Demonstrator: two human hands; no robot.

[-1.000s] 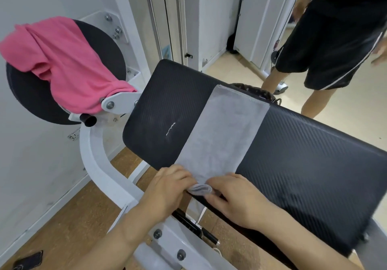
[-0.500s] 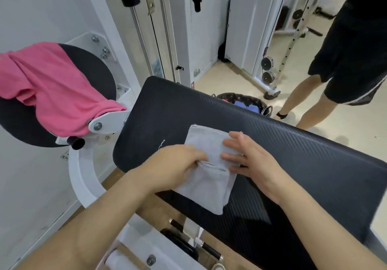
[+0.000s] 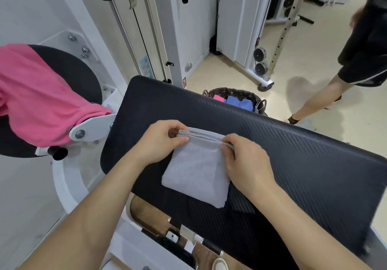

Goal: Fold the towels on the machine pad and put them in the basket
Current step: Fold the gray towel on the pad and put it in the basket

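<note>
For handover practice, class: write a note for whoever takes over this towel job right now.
Hands: left hand and right hand each pinch a far corner of the grey towel, which lies folded small on the machine pad.
The basket stands on the floor beyond the pad; folded towels are inside.
A pink towel hangs unfolded over the round pad at left.
Done: grey towel folded, or nearly.
Left: basket the grey towel, then fold and basket the pink one.
</note>
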